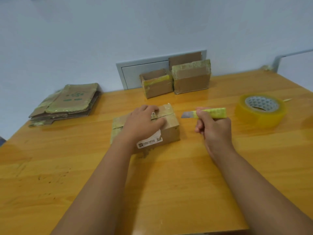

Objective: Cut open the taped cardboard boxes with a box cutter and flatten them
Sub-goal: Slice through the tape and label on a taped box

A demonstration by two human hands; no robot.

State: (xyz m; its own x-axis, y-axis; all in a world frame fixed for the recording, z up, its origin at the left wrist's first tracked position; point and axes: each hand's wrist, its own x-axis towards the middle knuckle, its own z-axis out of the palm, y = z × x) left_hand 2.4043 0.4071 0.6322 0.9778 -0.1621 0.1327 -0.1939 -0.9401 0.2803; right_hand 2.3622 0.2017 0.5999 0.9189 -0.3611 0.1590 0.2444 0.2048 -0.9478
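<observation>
A small taped cardboard box point(170, 128) with a white label on its near side lies in the middle of the wooden table point(152, 184). My left hand point(144, 123) rests flat on its top, fingers spread, pressing it down. My right hand point(215, 129) hovers just right of the box, apart from it, gripping a yellow-green box cutter point(211, 113) whose bare blade points left toward the box. Two more taped boxes stand at the back: a smaller one point(156, 85) and a larger one point(192, 78).
A stack of flattened cardboard point(67, 103) lies at the table's left edge. A big roll of clear tape point(260, 109) sits at the right. A grey wall panel point(135, 72) is behind the back boxes.
</observation>
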